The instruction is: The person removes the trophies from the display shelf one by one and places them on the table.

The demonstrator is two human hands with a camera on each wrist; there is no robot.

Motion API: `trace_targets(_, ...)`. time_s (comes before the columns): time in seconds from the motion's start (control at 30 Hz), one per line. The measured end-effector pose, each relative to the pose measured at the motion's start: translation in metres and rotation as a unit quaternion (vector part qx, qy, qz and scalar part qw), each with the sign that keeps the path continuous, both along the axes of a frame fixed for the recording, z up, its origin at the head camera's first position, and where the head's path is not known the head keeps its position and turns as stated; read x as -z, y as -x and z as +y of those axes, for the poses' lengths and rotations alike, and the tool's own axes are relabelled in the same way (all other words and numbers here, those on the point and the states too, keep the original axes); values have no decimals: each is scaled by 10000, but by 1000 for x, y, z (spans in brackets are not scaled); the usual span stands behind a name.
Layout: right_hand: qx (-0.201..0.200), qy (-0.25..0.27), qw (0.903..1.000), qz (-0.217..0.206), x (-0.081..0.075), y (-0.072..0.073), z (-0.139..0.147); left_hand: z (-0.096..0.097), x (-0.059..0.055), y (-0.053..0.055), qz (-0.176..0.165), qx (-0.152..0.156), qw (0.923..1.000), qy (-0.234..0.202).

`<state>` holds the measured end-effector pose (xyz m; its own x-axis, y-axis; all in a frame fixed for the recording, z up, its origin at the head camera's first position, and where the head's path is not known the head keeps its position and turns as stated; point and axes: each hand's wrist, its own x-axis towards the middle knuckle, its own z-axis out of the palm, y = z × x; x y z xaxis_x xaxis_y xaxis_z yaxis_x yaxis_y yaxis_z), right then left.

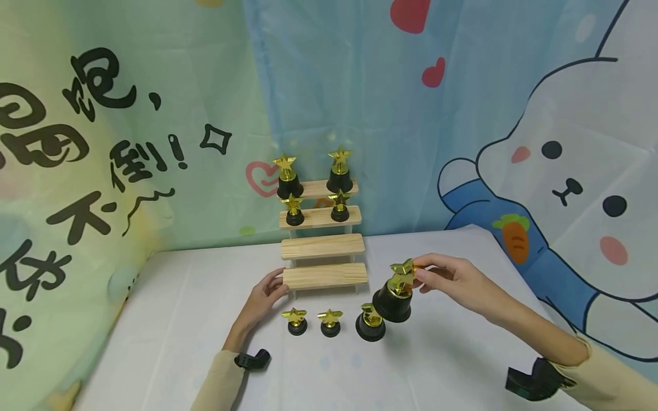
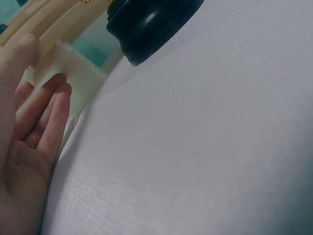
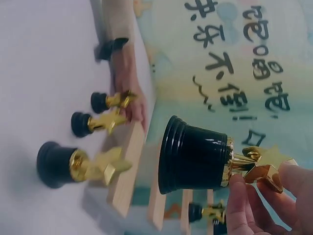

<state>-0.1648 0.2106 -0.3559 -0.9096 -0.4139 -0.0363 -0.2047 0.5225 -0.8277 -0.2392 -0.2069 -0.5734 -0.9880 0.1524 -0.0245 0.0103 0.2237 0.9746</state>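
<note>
My right hand pinches a star trophy by its gold star, above the table to the right of the stand. Its black base points left in the right wrist view. My left hand holds the left end of the lowest step of a four-step wooden stand, with the thumb on the board and the other fingers lower, beside the pale support. Another large trophy stands partly behind the held one. Left of it stand two small trophies.
Two large trophies stand on the top step. The step below bears two small ones. A printed cloth backdrop hangs behind the white table.
</note>
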Motion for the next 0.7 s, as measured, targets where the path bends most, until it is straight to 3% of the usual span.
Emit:
trace_targets(0.37, 354, -310, 9988, 152, 16, 0, 36, -1, -1, -1, 13, 40, 10000, 14)
trace_targets(0.7, 209, -362, 9990, -153, 53, 7, 44, 0, -4, -3, -49, 12, 10000, 69)
